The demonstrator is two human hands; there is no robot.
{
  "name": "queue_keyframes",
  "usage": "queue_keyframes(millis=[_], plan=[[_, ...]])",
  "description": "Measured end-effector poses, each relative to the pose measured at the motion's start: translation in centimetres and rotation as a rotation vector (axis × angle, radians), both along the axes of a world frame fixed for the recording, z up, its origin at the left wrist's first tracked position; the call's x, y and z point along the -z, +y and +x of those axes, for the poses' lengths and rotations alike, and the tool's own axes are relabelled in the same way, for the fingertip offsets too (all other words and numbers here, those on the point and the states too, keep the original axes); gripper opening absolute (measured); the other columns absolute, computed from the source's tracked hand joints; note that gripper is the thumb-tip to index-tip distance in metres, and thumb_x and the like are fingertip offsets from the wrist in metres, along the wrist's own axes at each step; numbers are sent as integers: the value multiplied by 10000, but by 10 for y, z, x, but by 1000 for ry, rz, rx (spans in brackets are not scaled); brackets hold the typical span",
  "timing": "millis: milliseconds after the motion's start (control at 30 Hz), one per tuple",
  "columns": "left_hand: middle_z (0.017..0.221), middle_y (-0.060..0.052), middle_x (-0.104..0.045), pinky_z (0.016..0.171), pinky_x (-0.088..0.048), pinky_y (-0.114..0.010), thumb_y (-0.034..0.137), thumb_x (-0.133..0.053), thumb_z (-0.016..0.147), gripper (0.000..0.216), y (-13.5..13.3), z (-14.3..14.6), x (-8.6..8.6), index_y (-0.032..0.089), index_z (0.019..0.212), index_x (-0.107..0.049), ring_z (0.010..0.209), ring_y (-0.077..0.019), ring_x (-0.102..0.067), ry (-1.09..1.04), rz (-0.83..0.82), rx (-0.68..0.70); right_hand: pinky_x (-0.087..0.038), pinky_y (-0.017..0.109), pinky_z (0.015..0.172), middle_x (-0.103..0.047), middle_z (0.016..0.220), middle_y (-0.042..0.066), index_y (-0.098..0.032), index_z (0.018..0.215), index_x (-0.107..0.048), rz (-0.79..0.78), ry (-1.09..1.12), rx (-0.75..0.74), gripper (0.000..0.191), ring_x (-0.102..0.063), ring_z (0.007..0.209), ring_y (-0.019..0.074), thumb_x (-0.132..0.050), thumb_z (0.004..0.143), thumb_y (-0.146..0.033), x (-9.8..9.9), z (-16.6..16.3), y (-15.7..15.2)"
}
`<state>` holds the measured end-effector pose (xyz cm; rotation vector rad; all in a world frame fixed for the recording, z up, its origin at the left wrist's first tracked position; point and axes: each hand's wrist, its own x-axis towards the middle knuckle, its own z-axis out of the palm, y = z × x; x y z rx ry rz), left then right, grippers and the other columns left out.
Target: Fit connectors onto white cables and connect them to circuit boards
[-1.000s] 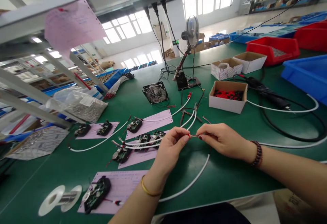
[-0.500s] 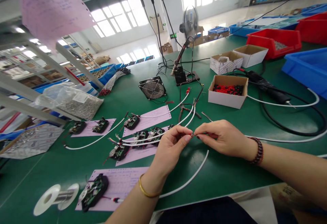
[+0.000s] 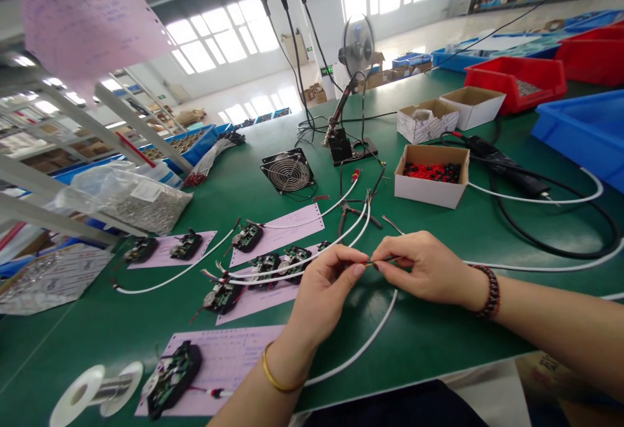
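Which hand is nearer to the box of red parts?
Right. The right hand lies just below the box of red parts; the left hand sits farther left.

— How is the light?
— Bright daylight from the windows (image 3: 229,30) at the back — their panes are blown out to white. The green table (image 3: 439,323) takes a pale sheen toward the far end.
— Shadows?
— Soft and faint, just under the hands.
— Sharpness?
— Centre is crisp. Edges bend with wide-angle distortion, and the pink paper (image 3: 92,24) at top left is blurred.
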<state>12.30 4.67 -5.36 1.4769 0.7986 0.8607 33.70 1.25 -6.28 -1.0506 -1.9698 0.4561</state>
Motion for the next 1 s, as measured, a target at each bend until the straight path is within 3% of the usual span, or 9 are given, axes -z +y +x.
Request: queue_keyframes(millis=[267,700,1000], plan=[[852,13,-709,765,-488,-160,280,-831,853,84,1,4,3,229,894,-777,809,-102,-630,-124,-92,-2,-396,201,568,-665,688,-24,-181,896,-710,30,-25,-19,134,-540,551,86,-595,955,-214,-1,0,0],[877,20,-700,791,-475,-167,178,-737,908,80,3,-2,1,241,933,-781,841,-105,-619,-22,108,23,-338,177,514,-595,613,-36,-143,850,-724,-36,34,-35,154,-446,491,56,-601,918,-207,-4,1,-1],[891,23,-699,787,-484,-172,182,-746,897,71,2,-1,2,244,921,-771,848,-107,-628,-38,80,32,-300,164,469,-549,613,-46,-129,826,-695,-95,127,-46,138,-381,471,42,-593,900,-183,-5,-1,-1]])
